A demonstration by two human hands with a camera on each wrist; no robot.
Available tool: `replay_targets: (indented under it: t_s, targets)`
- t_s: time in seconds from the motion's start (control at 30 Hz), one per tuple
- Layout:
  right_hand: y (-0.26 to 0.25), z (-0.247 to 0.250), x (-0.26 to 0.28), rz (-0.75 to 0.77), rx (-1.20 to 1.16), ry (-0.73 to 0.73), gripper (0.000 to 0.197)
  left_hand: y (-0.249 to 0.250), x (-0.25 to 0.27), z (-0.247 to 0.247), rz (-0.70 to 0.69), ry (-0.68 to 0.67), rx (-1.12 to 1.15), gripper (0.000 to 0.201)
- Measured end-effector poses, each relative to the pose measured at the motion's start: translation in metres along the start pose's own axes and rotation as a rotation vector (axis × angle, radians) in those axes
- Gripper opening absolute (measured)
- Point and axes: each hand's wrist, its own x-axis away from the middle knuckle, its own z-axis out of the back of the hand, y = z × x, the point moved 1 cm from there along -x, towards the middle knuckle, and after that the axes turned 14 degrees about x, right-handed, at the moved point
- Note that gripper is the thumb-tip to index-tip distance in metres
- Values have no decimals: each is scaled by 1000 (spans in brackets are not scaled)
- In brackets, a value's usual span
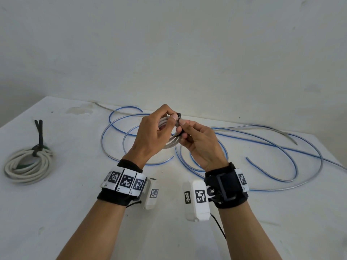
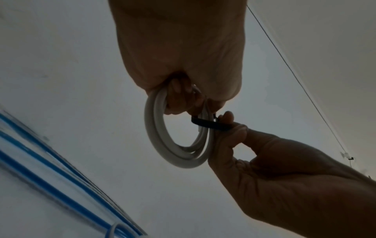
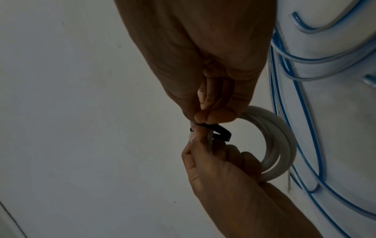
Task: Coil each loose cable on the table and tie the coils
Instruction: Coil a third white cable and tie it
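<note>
Above the table's middle, my left hand (image 1: 169, 119) grips a small coil of white cable (image 1: 170, 144). The left wrist view shows its fingers curled round the coil's top (image 2: 177, 145). My right hand (image 1: 185, 129) pinches a thin black tie (image 1: 178, 126) that loops round the coil's strands next to the left fingers. In the right wrist view the black tie (image 3: 220, 132) wraps the white coil (image 3: 280, 145) between both hands. A long loose blue-and-clear cable (image 1: 262, 145) sprawls over the table behind and to the right.
At the left of the white table (image 1: 75, 212) lies a larger white cable coil (image 1: 28, 166), bound with a black tie (image 1: 39, 136). The wall (image 1: 169, 44) stands just behind the table. Loops of the blue cable run under my hands.
</note>
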Motion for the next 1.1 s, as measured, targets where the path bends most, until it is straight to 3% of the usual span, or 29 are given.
replay_targets:
  t_s: [0.2,0.37,0.57,0.67,0.8,0.93,1.1]
  targets:
    - [-3,-2,2,-25,-76,-18,13,3,-1,0,-9,7,25,15]
    - [-8,0,3,29,44,-26,13,6,-1,0,-22,20,62,13]
    - [-14,5,5,56,-19,50,10,10,1,-6,-6,-59,88,14]
    - [-17,5,9,132,90,150,26,11,1,-9,14,-68,138,13]
    - [-25,-3,15,256,239,248,15,10,-1,-8,74,-7,219,14]
    - [-30,-5,17,304,438,301,23,13,-1,-12,121,19,246,15]
    - [-35,3,18,293,506,168,36,14,-1,-15,123,55,279,19]
